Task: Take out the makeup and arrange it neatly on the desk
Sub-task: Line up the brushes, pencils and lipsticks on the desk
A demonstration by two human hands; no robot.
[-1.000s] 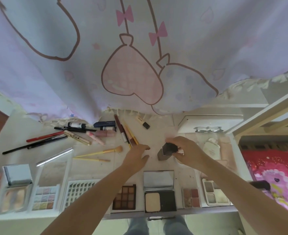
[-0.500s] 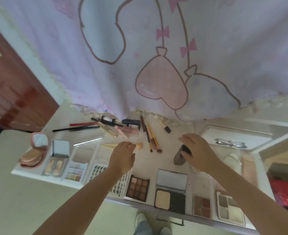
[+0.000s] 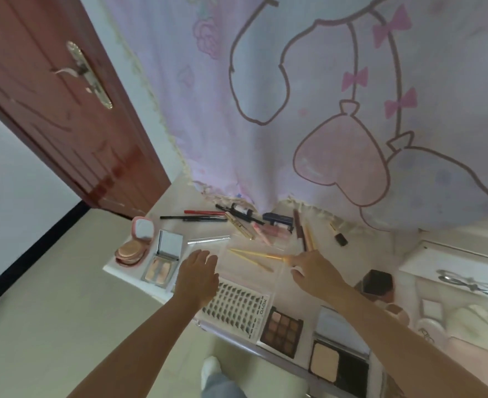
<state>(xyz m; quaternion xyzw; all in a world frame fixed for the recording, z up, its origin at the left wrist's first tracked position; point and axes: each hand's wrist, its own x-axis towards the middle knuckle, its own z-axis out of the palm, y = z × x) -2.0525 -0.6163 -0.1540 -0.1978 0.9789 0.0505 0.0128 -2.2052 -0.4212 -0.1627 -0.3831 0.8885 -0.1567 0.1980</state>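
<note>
Makeup lies spread over the white desk (image 3: pixel 179 202). My left hand (image 3: pixel 198 275) hovers open over the clear-lidded palette, just left of the false-lash tray (image 3: pixel 237 310). My right hand (image 3: pixel 314 272) is open too, fingers reaching toward the yellow-handled brushes (image 3: pixel 251 255). The dark square bottle (image 3: pixel 378 281) stands free on the desk to the right of my right hand. Along the front edge sit a brown eyeshadow palette (image 3: pixel 281 328) and a black powder compact (image 3: pixel 337 361). At the far left are a pink round compact (image 3: pixel 135 242) and a silver highlighter compact (image 3: pixel 162 264).
Pencils, mascaras and lip tubes (image 3: pixel 231 219) lie along the back under a pink printed curtain (image 3: pixel 323 110). A white box with an eyelash curler (image 3: pixel 472 285) sits at the right. A red-brown door (image 3: pixel 64 96) stands to the left. The desk's front edge is near my legs.
My right hand let go of the dark bottle and moved left toward the brushes. My left hand shifted left over the palettes. The camera swung left, bringing the door into view.
</note>
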